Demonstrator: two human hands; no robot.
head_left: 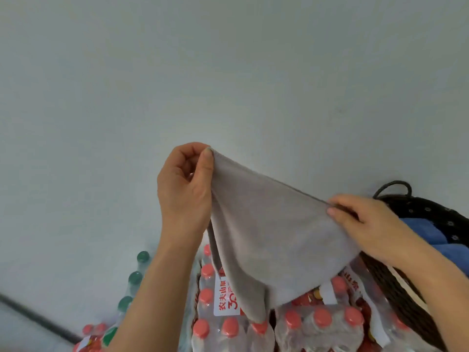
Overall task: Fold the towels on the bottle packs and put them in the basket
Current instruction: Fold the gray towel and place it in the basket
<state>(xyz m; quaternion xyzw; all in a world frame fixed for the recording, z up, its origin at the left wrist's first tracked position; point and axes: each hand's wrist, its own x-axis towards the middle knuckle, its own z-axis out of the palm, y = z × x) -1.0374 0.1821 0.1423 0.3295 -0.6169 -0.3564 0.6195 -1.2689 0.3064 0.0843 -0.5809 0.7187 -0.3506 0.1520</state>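
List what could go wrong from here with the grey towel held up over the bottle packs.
1. The grey cloth towel hangs from pinches by the left hand and right hand; a slip would likely drop it.
2. Its tail drapes onto the shrink-wrapped red-capped bottle packs, so it may snag.
3. The dark woven basket already holds a blue cloth; space could be tight.

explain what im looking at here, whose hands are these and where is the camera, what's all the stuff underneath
No machine here: one camera sits on a person's head, looking forward and down at their bare hands. The left hand and right hand each pinch a corner of a grey soft cloth towel, holding it up in front of a pale wall. Beneath are shrink-wrapped packs of clear plastic bottles with red caps; a few green-capped bottles stand left. At right, a dark woven basket holds a blue cloth.
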